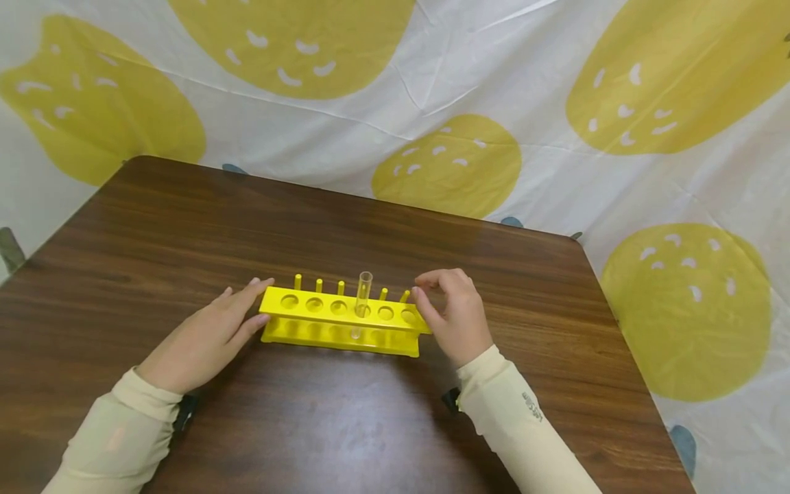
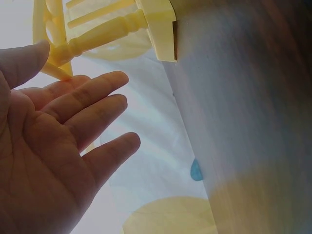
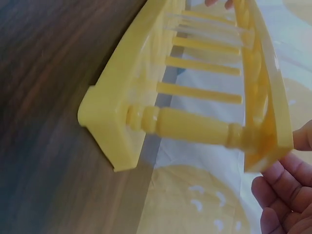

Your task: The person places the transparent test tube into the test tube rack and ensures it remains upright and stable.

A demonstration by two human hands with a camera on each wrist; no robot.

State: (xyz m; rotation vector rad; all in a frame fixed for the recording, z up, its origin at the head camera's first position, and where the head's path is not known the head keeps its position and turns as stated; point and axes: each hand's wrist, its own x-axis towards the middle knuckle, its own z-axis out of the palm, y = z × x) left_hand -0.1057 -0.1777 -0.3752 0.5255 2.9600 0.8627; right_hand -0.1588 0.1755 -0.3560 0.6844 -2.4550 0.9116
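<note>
A yellow test tube rack [image 1: 345, 314] stands on the wooden table between both hands. It has a row of round holes in its top plate and a row of upright pegs behind them. One clear test tube [image 1: 364, 288] stands upright in a hole right of the middle. My left hand [image 1: 204, 336] holds the rack's left end between thumb and index finger, its other fingers extended. At the opposite end, my right hand [image 1: 455, 312] grips the top plate's corner with thumb and bent fingers. The turned end post [image 3: 190, 127] shows in the right wrist view.
The dark brown wooden table [image 1: 345, 418] reaches back to a white curtain [image 1: 321, 134] with large yellow fruit prints. Dark straps show at both wrists below the pale sleeves [image 1: 117, 432].
</note>
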